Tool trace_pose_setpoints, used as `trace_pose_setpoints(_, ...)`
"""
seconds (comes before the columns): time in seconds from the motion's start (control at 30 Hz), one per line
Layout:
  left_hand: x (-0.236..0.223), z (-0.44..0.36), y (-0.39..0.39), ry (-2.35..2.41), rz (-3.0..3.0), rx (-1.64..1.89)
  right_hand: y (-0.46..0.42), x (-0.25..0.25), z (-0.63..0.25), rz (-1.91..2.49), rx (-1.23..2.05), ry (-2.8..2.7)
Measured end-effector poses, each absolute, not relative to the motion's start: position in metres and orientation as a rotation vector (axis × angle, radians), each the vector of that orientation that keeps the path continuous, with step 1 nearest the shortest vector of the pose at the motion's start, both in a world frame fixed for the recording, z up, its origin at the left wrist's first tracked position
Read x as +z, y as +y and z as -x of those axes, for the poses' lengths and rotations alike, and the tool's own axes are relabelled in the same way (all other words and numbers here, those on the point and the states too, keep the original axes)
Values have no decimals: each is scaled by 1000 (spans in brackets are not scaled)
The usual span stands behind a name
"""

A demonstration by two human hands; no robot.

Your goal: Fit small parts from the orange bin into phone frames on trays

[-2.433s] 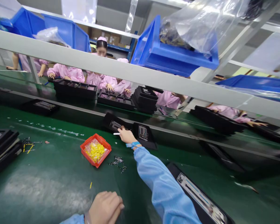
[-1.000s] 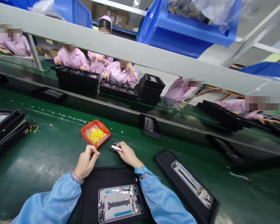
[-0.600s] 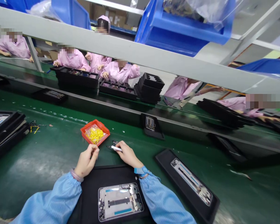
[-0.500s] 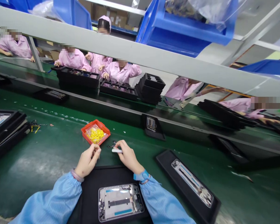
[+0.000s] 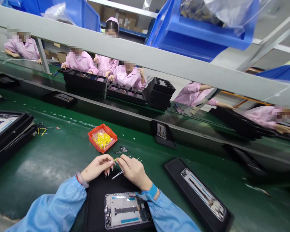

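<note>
My left hand (image 5: 98,168) is closed in a pinch at a small yellow strip (image 5: 115,159), just in front of the red bin. The fingertips of my right hand (image 5: 134,171) meet the strip's other end. Tweezers (image 5: 118,175) are tucked in that same hand, their tips pointing away past the knuckles. Below both hands an opened phone body (image 5: 126,211) with blue strips and a dark flat cable lies on a black foam tray (image 5: 95,206). Yellow pieces (image 5: 103,139) in a clear bag fill the red bin (image 5: 102,149). Small dark parts (image 5: 122,149) are scattered beside it.
To the right, a second phone body (image 5: 204,195) rests in a slanted black tray (image 5: 176,167). Stacked trays (image 5: 21,135) stand at the left. Farther back runs a dark conveyor belt (image 5: 125,120) carrying trays. Blue bins (image 5: 195,35) sit overhead, and people in pink work beyond.
My right hand has left the small dark parts and come to my left fingertips, where a yellow strip now shows. The tweezers have turned within my right hand. The view has shifted slightly.
</note>
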State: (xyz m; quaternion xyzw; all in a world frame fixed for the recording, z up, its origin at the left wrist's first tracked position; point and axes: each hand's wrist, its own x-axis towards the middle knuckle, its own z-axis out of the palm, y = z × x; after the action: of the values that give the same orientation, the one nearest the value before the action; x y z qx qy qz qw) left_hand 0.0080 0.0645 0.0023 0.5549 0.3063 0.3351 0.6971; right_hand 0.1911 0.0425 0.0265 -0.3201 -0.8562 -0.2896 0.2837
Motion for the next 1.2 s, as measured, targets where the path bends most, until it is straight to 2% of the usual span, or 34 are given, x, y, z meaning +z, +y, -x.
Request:
trace_pose_setpoints(0.23,-5,-7,60,921,-1957,1065,42,27,-176,1057,-649,-2346)
trace_pose_setpoints(0.4,-11,-4,60,989,-2413,1080,44,26,-170,1084,-576,-2403)
trace_pose_setpoints(0.53,-11,-5,61,1047,-2557,1159,49,26,-170,1062,-541,-2403)
trace_pose_setpoints(0.67,-9,-7,64,1222,-2343,1428,63,33,-175,1132,-455,-2349)
trace_pose_setpoints(0.77,-7,-4,70,1348,-1931,1585,84,43,-172,1406,-184,-2287)
trace_pose_setpoints(0.9,-8,3,80,1338,-1613,1522,116,49,-158,1611,112,-2235)
trace_pose_setpoints(1.2,-9,7,88,1301,-1488,1468,145,42,-150,1650,549,-2038)
